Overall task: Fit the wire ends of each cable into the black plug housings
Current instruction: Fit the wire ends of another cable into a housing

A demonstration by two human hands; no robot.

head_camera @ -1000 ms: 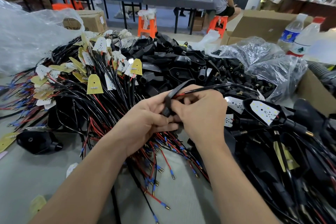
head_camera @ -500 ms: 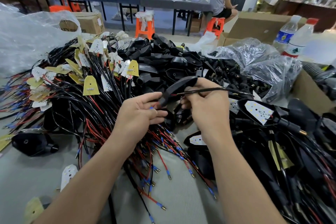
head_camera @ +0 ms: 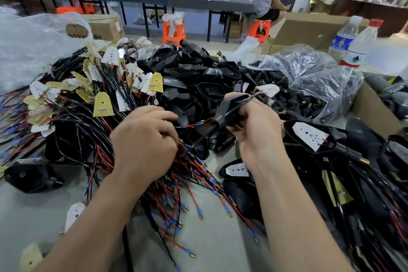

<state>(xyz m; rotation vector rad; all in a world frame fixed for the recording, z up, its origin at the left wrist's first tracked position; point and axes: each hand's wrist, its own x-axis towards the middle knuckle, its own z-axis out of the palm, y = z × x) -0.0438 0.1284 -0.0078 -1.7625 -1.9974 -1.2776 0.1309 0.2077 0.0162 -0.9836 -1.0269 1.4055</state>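
My right hand [head_camera: 256,132] grips a black plug housing [head_camera: 229,107], held up over the middle of the table. A cable's red and blue wire ends [head_camera: 198,122] stick out from the housing's lower left toward my left hand. My left hand [head_camera: 145,146] is lower and to the left, fingers curled down into the bundle of red and black cables [head_camera: 176,183]; its fingertips are hidden. A heap of loose black housings [head_camera: 198,73] lies behind both hands. Cables with small yellow and white boards [head_camera: 103,104] pile up on the left.
Finished assemblies with white LED boards [head_camera: 309,134] lie at the right. A clear bag of small black parts [head_camera: 309,86] sits behind them, with two water bottles [head_camera: 362,42] and a cardboard box [head_camera: 375,108]. One lone housing [head_camera: 31,176] lies at the left. People are at a far table.
My left hand let go of the housing and dropped down-left into the cable bundle. My right hand carried the housing to the right and tilted it up.
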